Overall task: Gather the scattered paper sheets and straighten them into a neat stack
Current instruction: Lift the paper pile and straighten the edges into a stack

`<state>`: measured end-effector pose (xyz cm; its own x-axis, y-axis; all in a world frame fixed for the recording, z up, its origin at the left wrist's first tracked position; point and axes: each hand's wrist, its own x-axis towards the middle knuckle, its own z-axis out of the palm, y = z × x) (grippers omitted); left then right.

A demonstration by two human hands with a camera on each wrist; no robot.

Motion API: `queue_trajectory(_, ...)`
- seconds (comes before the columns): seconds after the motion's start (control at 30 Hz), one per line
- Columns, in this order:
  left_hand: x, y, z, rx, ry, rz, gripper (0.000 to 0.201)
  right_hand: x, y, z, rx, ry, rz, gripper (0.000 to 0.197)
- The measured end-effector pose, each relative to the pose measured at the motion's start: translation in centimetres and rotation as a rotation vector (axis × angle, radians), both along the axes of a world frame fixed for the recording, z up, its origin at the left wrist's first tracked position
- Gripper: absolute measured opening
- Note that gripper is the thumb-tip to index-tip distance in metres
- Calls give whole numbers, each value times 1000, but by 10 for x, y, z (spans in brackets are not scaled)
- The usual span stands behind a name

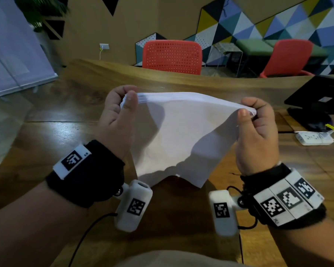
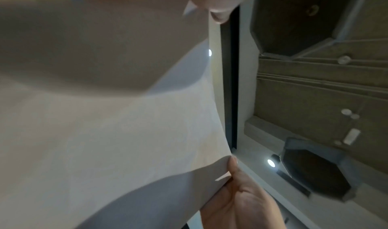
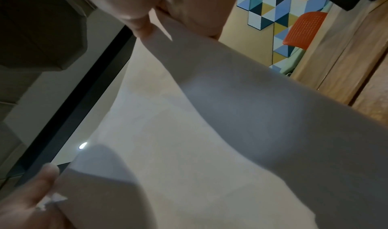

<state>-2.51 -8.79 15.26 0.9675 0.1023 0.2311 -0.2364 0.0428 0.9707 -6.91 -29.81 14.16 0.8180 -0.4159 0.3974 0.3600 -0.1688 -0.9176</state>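
Both hands hold the paper sheets (image 1: 174, 132) in the air above the wooden table (image 1: 69, 116). The left hand (image 1: 117, 120) pinches the upper left corner of the sheets between the thumb and the curled fingers. The right hand (image 1: 256, 135) pinches the upper right corner in the same way. The sheets are together as one bundle, and their top edge is stretched between the two hands. The lower part hangs down toward the person and is bent, with a wavy lower edge just above the table.

In the left wrist view the sheets (image 2: 105, 116) fill most of the picture, and the left hand's fingers (image 2: 222, 3) are at the top. In the right wrist view the sheets (image 3: 199, 141) also cover most of the picture.

On the right side of the table stand a black laptop (image 1: 320, 93) and a white power strip (image 1: 314, 138). Behind the table are two red chairs (image 1: 172, 56).
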Motion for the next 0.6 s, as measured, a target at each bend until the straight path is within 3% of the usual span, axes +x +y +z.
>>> queue_trajectory(0.13, -4, -9, 2, -15, 175, 155, 40, 2, 1, -4, 105, 25, 38, 10)
queue_trajectory(0.23, -4, -13, 2, -135, 254, 152, 57, 1, 6, -5, 166, 21, 49, 13)
queue_trajectory(0.33, -1, -15, 1, -183, 270, 111, 46, 0, 11, -3, 184, 18, 37, 4)
queue_trajectory(0.43, 2, -17, 3, -209, 245, 78, 26, 1, 13, 1, 227, 11, -1, 14)
queue_trajectory(0.6, 6, -18, 2, -206, 264, 69, 17, 2, 16, 7, 218, 62, -127, 15)
